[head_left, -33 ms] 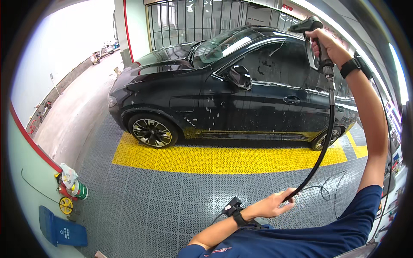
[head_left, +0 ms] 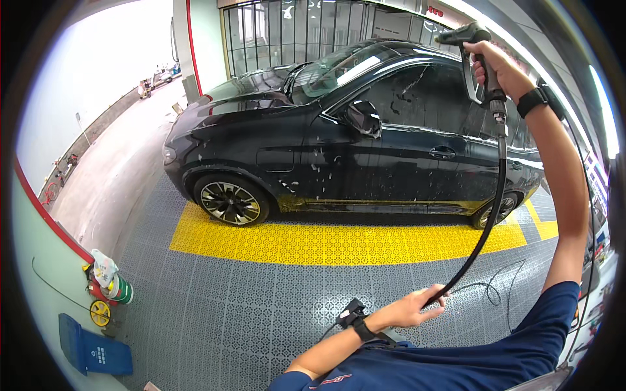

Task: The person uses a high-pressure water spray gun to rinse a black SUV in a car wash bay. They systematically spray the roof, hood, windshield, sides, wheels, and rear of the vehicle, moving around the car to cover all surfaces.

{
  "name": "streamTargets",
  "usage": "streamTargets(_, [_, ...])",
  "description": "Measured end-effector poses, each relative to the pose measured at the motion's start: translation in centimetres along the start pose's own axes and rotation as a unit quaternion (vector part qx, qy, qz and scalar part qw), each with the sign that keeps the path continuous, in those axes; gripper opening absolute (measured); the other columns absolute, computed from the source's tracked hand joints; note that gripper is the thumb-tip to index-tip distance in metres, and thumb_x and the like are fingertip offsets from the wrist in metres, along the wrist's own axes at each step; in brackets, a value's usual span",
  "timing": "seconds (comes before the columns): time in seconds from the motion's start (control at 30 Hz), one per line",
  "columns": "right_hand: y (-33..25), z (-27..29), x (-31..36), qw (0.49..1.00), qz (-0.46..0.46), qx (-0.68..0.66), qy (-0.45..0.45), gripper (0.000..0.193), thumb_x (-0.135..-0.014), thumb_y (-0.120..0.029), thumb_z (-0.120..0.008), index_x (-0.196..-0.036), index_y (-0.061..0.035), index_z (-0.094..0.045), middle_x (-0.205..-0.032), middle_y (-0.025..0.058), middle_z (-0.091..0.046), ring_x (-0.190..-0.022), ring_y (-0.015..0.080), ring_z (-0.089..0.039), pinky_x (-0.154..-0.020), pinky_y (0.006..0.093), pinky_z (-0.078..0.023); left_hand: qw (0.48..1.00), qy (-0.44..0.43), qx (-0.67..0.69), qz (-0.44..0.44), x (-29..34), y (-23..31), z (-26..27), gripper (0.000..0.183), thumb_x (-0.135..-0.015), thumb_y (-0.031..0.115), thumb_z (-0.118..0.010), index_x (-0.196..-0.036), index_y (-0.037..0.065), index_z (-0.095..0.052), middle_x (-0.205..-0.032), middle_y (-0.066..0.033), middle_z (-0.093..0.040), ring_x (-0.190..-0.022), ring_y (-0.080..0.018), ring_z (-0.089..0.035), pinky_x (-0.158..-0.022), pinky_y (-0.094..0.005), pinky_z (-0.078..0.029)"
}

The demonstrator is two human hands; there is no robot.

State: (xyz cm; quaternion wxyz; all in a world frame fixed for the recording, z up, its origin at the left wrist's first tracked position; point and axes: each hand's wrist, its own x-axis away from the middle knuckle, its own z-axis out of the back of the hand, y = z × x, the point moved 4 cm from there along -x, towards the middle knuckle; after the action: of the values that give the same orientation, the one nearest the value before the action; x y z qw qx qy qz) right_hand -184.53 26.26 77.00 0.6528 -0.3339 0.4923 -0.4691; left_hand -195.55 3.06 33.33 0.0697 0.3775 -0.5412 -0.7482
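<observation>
My right hand (head_left: 497, 64) is raised high at the upper right, its fingers wrapped round the grip of a dark spray gun (head_left: 464, 34) whose nozzle points left. From the gun's base a black hose (head_left: 501, 189) curves down toward me. Low in front of my body, my left hand (head_left: 414, 309) holds the hose loosely between thumb and fingers. Beyond both hands stands a dark car (head_left: 385, 166), side on, with wet streaks and pale foam spots on its doors and front wing. The gun is level with the car's roof, and no spray can be made out.
Grey grid floor tiles (head_left: 215, 300) with a yellow strip (head_left: 339, 244) lie under the car's near side. A thin black line (head_left: 493, 287) loops on the floor at right. A blue bin (head_left: 104, 352), a green-and-white bucket (head_left: 121, 288) and a yellow reel (head_left: 100, 313) stand by the left wall.
My left hand and the hose in it have shifted very slightly left. Nothing else has visibly moved beyond a slight tilt of the gun.
</observation>
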Motion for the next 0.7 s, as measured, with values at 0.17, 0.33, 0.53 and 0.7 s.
streamTargets(0.17, [0.4, 1.1, -4.4, 0.999, -0.018, 0.024, 0.041, 0.031, -0.087, -0.029, -0.071, -0.075, -0.0122, -0.048, -0.062, -0.0046, -0.049, -0.048, 0.0038, -0.046, -0.043, 0.0188, -0.044, 0.991, -0.08, 0.043, 0.099, -3.3, -13.6, 4.6, 0.045, -0.096, 0.033, -0.069, -0.129, 0.008, -0.054, -0.129, -0.0107, -0.06, -0.13, -0.0253, -0.052, -0.106, -0.0393, -0.041])
streamTargets(0.33, [1.5, 3.0, -10.3, 0.996, 0.015, 0.031, 0.088, 0.037, -0.087, -0.032, -0.076, -0.076, -0.0133, -0.046, -0.06, -0.0075, -0.047, -0.043, 0.0017, -0.044, -0.037, 0.0171, -0.039, 0.98, 0.017, 0.176, 0.094, -7.9, -23.1, 5.3, 0.072, -0.087, 0.032, -0.08, -0.145, 0.012, -0.043, -0.143, -0.0073, -0.047, -0.133, -0.0196, -0.044, -0.109, -0.0372, -0.04])
streamTargets(0.53, [0.6, 4.3, -17.4, 0.997, -0.051, 0.058, 0.002, 0.019, -0.093, -0.018, -0.061, -0.079, -0.0069, -0.057, -0.06, -0.0006, -0.052, -0.048, 0.0097, -0.048, -0.045, 0.0227, -0.041, 0.956, -0.225, 0.054, 0.179, -8.9, -34.2, 2.9, 0.04, -0.086, 0.034, -0.08, -0.11, 0.006, -0.065, -0.087, -0.0023, -0.066, -0.082, -0.0141, -0.061, -0.075, -0.0334, -0.049])
streamTargets(0.7, [-1.0, 6.0, -20.9, 0.99, -0.007, 0.119, 0.073, 0.018, -0.092, -0.014, -0.057, -0.075, -0.0102, -0.053, -0.058, -0.0026, -0.046, -0.046, 0.0088, -0.046, -0.044, 0.0247, -0.043, 0.974, -0.115, 0.004, 0.194, -4.4, -38.5, 6.8, 0.024, -0.1, 0.029, -0.06, -0.098, 0.006, -0.064, -0.069, -0.0048, -0.058, -0.064, -0.0143, -0.054, -0.062, -0.0348, -0.045])
